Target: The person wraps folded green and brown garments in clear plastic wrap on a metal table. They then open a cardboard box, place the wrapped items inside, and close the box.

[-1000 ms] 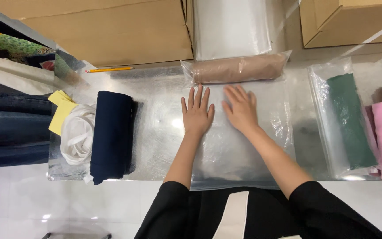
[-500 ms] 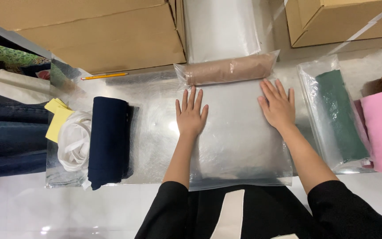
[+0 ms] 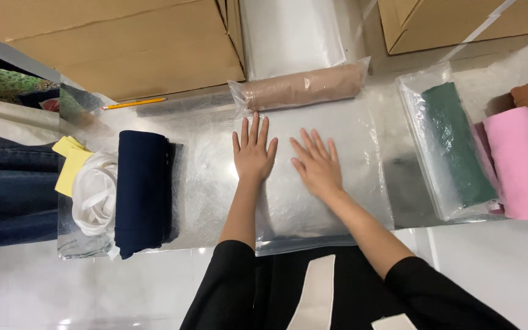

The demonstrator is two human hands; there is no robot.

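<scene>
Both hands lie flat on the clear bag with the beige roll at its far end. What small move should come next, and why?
Probably slide both palms outward toward the bag's edges. The left hand and right hand rest flat, close together near the middle of the clear plastic bag, whose film looks wrinkled, while the beige fabric roll sits at the far end.

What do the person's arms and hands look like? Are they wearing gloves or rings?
No gloves: the left hand and right hand are bare, and no rings, watch or bracelets show. Both forearms are uncovered, because the loose black fabric sleeves end near the elbows. A pale cream strip of cloth hangs down the front of the black top.
</scene>
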